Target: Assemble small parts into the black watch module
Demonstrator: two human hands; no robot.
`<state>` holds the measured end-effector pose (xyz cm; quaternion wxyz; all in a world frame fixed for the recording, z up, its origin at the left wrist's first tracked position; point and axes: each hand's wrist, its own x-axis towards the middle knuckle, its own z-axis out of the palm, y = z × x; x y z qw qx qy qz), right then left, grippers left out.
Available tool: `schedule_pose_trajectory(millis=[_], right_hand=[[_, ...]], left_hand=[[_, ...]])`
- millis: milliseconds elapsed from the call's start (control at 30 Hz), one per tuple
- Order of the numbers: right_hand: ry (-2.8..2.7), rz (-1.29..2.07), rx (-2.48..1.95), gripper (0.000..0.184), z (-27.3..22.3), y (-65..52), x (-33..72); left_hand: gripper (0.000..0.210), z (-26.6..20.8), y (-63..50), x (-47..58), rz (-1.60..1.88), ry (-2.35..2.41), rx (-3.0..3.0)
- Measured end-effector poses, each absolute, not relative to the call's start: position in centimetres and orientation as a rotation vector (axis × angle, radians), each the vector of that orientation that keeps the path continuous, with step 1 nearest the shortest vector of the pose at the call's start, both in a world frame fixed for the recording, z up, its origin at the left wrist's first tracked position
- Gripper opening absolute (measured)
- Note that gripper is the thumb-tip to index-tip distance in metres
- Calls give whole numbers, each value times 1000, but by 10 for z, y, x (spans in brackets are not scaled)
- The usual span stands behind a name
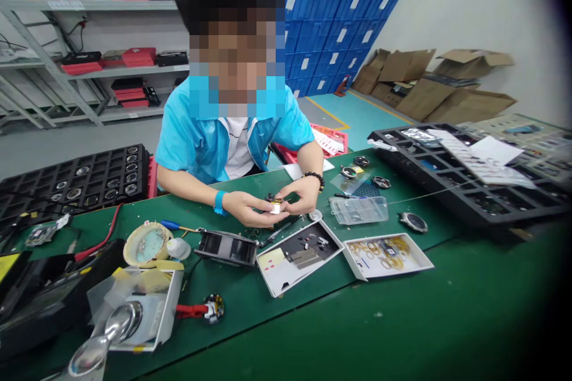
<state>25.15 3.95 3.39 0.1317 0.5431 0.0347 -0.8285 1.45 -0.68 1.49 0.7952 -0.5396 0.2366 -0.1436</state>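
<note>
Neither of my own hands is in view. Across the green table (313, 321) sits a co-worker in a blue short-sleeved shirt (192, 137). Between the fingers of both the co-worker's hands is a small part (276, 207) with a white and yellow face, too small to name. Below those hands lie a black fan-like device (227, 248) and a white box lid (274, 277) with small dark parts and flat strips. Another white tray (420, 259) holds thin yellow rings. Watch cases (413, 222) lie toward the right.
At the near left, a white box (167, 321) has a shiny metal spoon-shaped piece (107, 336) over it. A round tub (145, 245), a blue-handled screwdriver (172, 225) and a clear plastic case (360, 210) stand about. Black compartment trays (447, 181) occupy the far right.
</note>
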Motion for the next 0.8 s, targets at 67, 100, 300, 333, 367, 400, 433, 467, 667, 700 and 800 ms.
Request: schedule_pose_trajectory(millis=[67, 100, 300, 333, 367, 400, 433, 467, 667, 700, 800], right_hand=[[-454, -2325, 1595, 25, 34, 42, 250], [-690, -2267, 1595, 26, 34, 44, 250], [-1038, -2114, 1628, 34, 38, 52, 250], [-1057, -2107, 1612, 34, 39, 53, 249], [-1080, -2098, 1593, 34, 40, 53, 249], [-1102, -2087, 1574, 34, 41, 53, 248], [-1119, -2076, 1559, 34, 42, 53, 247], [-1131, -2068, 1547, 34, 42, 53, 246], [-1115, -2130, 1556, 33, 45, 54, 246], [-1102, -2145, 1564, 32, 45, 54, 247], [-1024, -2195, 1585, 33, 49, 53, 248]], left_hand=[[41, 19, -7, 13, -314, 526, -1131], [39, 20, -7, 13, -322, 532, -1116], [40, 24, -8, 10, -304, 561, -1029], [40, 24, -8, 10, -298, 565, -1026], [40, 25, -8, 9, -297, 567, -1030], [40, 25, -8, 9, -298, 568, -1039], [39, 25, -8, 9, -301, 567, -1050], [39, 25, -8, 9, -310, 566, -1063], [36, 29, -7, 8, -366, 521, -1117], [36, 30, -7, 8, -366, 509, -1111], [36, 32, -7, 8, -359, 491, -1073]])
